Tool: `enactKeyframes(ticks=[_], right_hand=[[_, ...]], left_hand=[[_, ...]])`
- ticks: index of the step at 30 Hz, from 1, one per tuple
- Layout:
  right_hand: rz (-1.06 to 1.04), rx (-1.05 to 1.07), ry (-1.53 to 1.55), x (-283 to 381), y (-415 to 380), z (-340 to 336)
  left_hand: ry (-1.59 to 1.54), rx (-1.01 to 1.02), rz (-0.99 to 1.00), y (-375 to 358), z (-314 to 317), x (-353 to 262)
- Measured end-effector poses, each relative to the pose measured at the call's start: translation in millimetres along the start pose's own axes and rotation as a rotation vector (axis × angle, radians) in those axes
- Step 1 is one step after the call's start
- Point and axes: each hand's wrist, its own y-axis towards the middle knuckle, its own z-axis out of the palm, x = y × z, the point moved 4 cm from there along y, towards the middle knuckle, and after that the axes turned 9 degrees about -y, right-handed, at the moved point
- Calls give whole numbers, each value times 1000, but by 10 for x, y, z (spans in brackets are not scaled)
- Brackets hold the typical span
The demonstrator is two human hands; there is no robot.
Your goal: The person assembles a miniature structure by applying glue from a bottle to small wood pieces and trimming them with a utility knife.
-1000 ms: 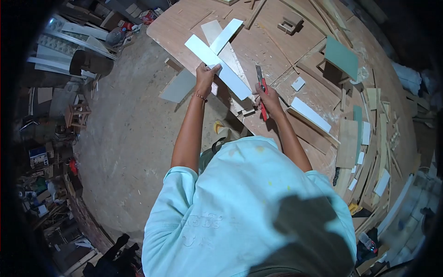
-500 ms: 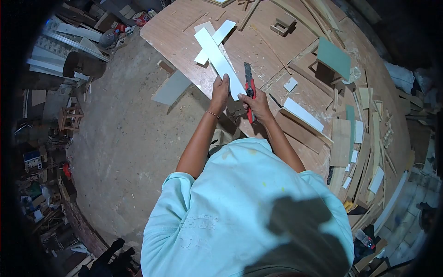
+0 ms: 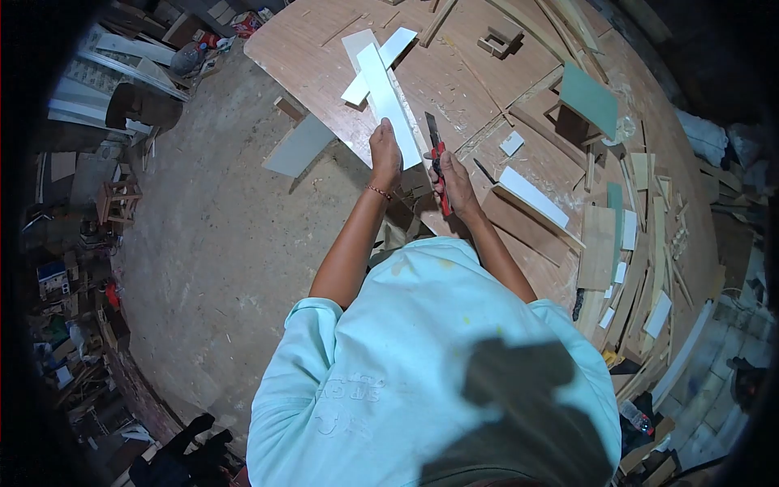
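A long white strip (image 3: 389, 105) points away from me over the table edge, and my left hand (image 3: 385, 152) grips its near left side. It lies across a shorter white strip (image 3: 402, 47), with a pale board (image 3: 357, 45) beneath them. My right hand (image 3: 454, 183) is wrapped round a red cutter (image 3: 439, 158), whose dark blade points away from me, just right of the long strip's near end.
The wooden table (image 3: 324, 73) carries a green-topped piece (image 3: 588, 101), a small wooden frame (image 3: 499, 40) and a white-edged board (image 3: 531, 199). Wood strips lie along its right side. A grey panel (image 3: 300, 148) leans beside the table's left edge.
The near end of the long strip has shifted left, away from the cutter. My right hand has come off the strip and sits slightly lower, still holding the cutter.
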Motion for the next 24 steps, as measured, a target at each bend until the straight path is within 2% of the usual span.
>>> enactKeyframes(ticks=[3, 8, 10, 11, 13, 19, 21, 24], right_hand=[[-15, -14, -146, -73, 17, -10], [-36, -14, -169, -87, 25, -11], [-38, -26, -173, -83, 23, 1], [-30, -43, -146, -91, 30, -1], [-22, -68, -116, -104, 45, -14], [52, -134, -659, -123, 86, -89], [80, -114, -726, -105, 70, -71], [132, -83, -821, -106, 42, -23]], left_hand=[[138, 4, 56, -35, 4, -89], [296, -28, 96, -81, 32, -207], [433, -56, 147, -214, 123, -437], [434, -53, 146, -178, 99, -369], [63, 73, 228, -92, 70, -254], [110, 168, 222, -49, 4, -310], [209, 185, 283, -68, 34, -343], [213, 244, 247, -51, 18, -234]])
